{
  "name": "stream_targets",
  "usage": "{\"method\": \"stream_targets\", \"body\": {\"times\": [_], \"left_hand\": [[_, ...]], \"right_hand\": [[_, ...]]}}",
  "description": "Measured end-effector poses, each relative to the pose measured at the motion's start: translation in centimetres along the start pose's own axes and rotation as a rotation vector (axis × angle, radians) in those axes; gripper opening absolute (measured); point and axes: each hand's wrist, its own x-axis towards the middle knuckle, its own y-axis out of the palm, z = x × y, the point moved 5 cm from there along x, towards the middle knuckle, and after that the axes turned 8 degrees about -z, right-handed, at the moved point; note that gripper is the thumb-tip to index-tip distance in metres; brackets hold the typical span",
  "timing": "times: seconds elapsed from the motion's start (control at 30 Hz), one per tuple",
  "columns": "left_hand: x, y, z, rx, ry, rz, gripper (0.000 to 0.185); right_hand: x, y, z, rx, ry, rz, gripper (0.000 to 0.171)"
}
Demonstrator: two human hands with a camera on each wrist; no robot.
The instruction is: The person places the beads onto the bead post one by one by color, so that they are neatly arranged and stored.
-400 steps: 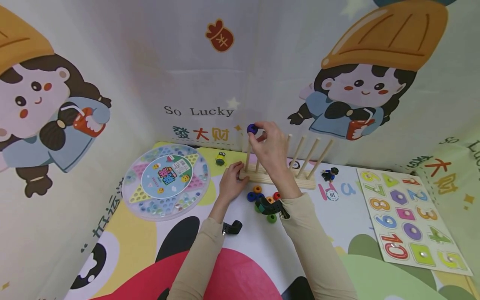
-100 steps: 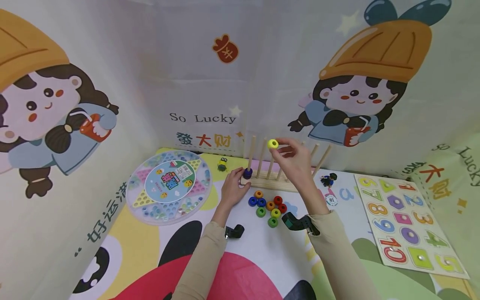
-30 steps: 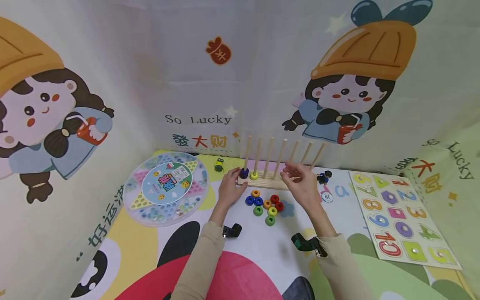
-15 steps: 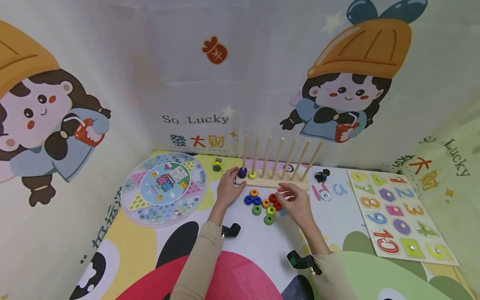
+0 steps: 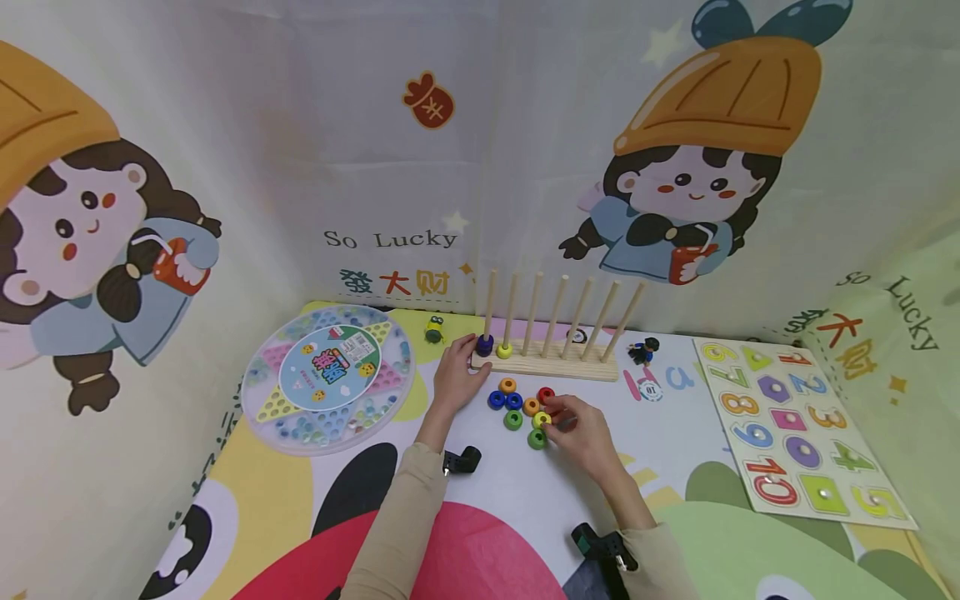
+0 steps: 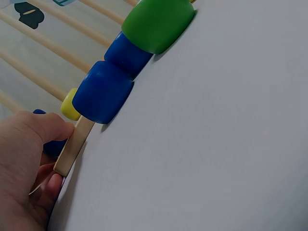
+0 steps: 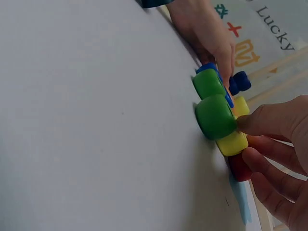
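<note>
Leftmost, a round marble game board (image 5: 327,377) lies flat on the mat w/ a small yellow figure (image 5: 434,328) past its far edge. Next, the left hand (image 5: 457,377) rests at the left end of the wooden peg rack (image 5: 577,367), thumb and fingers curled round the base's end per the left wrist view; a dark blue bead (image 5: 484,345) and a yellow bead (image 5: 504,351) sit low on the first two pegs. Just in front of the rack is a loose cluster of beads: blue pair (image 5: 504,400), orange (image 5: 507,385), green (image 5: 513,419), red (image 5: 546,394), all touching or nearly so. The right hand (image 5: 581,433) is down at the cluster's right side, fingers curled, pinching at the yellow-green bead (image 7: 232,142); right wrist view shows thumb tip on top beside a green bead (image 7: 215,117), fingertips by a red one underneath. Whether it's fully gripped yet, can't tell for sure. Further right: a small dark figure (image 5: 642,351), then a number puzzle board (image 5: 802,430). Risks, as I judge: beads are packed tight, so closing fingers could nudge the green or red neighbours and send them rolling; a shallow pinch on a smooth rounded bead may slip on lifting; and if the left hand eases off, the rack could shift when a bead hits a peg tip.
</note>
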Motion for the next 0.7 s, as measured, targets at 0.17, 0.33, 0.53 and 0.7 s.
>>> {"method": "stream_targets", "body": {"times": [0.17,0.33,0.53,0.7], "left_hand": [[0.0,0.03,0.03,0.003,-0.005,0.0,0.058],[-0.03,0.02,0.06,0.004,-0.013,0.005,0.058],[0.0,0.05,0.06,-0.002,-0.012,0.003,0.058],[-0.03,0.04,0.09,0.002,-0.008,0.0,0.058]], "right_hand": [[-0.11,0.07,-0.04,-0.058,-0.026,0.005,0.036],[-0.04,0.18,0.27,-0.103,-0.07,0.014,0.037],[0.08,0.36,0.25,-0.135,-0.105,0.009,0.037],[0.3,0.2,0.21,-0.073,-0.112,0.012,0.035]]}}
